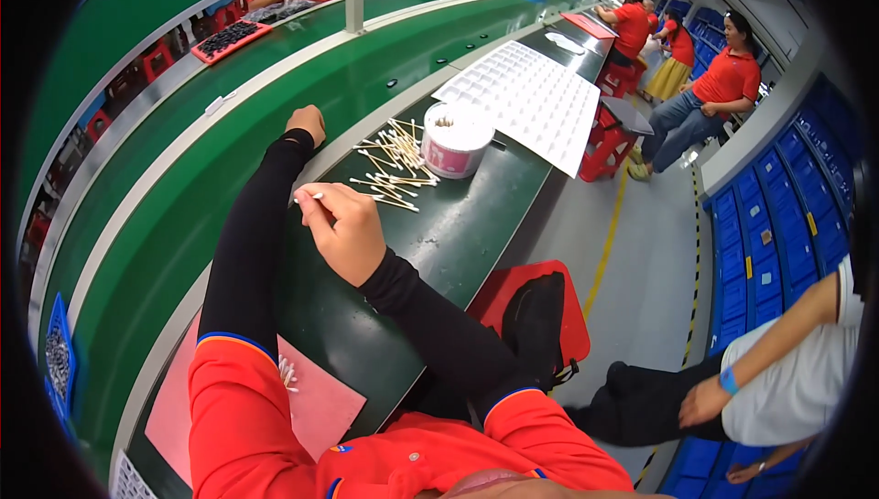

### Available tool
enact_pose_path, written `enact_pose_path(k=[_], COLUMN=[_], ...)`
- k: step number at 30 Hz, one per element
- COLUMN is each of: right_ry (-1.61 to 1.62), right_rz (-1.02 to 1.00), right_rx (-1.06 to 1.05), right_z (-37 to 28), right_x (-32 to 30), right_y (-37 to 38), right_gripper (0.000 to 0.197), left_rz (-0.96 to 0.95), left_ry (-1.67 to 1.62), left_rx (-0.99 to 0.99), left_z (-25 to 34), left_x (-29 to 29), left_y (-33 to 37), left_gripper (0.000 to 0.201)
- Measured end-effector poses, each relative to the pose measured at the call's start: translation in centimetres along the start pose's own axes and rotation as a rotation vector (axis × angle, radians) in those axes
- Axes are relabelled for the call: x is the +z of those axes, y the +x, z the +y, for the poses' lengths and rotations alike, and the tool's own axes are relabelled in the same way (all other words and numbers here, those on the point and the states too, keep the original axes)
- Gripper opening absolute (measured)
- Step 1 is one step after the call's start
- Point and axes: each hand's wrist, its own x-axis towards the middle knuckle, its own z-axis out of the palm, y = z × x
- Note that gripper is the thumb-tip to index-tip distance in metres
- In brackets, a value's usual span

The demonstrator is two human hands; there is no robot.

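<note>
My right hand [348,232] is closed in a pinch above the dark green worktop, with a cotton swab's white tip showing at its fingertips. Farther forward, over the edge of the conveyor belt, my left hand [309,124] is curled closed. Its fingertips are turned away, so what they hold, if anything, is hidden. Beyond my right hand lies a loose pile of cotton swabs [394,158]. A round white tub [458,144] with a pink label stands against the pile's right side. Several more swabs [287,374] lie on a pink sheet [316,400], partly covered by my left arm.
A white moulded tray [526,87] lies beyond the tub. Small black parts [392,83] dot the green conveyor belt [357,87]. Across it sits a red tray [231,41] of black pieces. At right are a red stool [572,316] with a black bag and a person in white [797,380].
</note>
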Motion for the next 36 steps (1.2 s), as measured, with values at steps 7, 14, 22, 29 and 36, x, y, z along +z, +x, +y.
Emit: enact_pose_path(k=[7,14,22,29,36], right_ry=[-0.015,-0.074,0.064,0.287,0.203], right_rz=[-0.009,-0.091,-0.289,-0.773,-0.931], right_rx=[-0.04,0.002,0.097,-0.069,-0.111], right_z=[0.6,1.3,-1.1,-6.1,-8.6], right_x=[0.2,1.1,1.6,6.9,9.7], right_y=[0.0,-1.0,-2.0,-5.8,-8.3], right_gripper=[0.011,0.011,0.017,0.01,0.008], left_rz=[0.06,-0.016,-0.048,0.099,0.228], left_ry=[0.003,-0.512,-1.099,-1.415,-1.348], left_rx=[0.027,0.024,-0.315,-0.588,-0.469], left_z=[-0.5,-3.8,-4.6,-5.7,-5.9], left_x=[-0.8,-10.1,-15.4,-11.9,-10.3], left_y=[-1.0,-14.5,-36.0,-42.4,-43.2], left_gripper=[0.012,0.018,0.012,0.012,0.013])
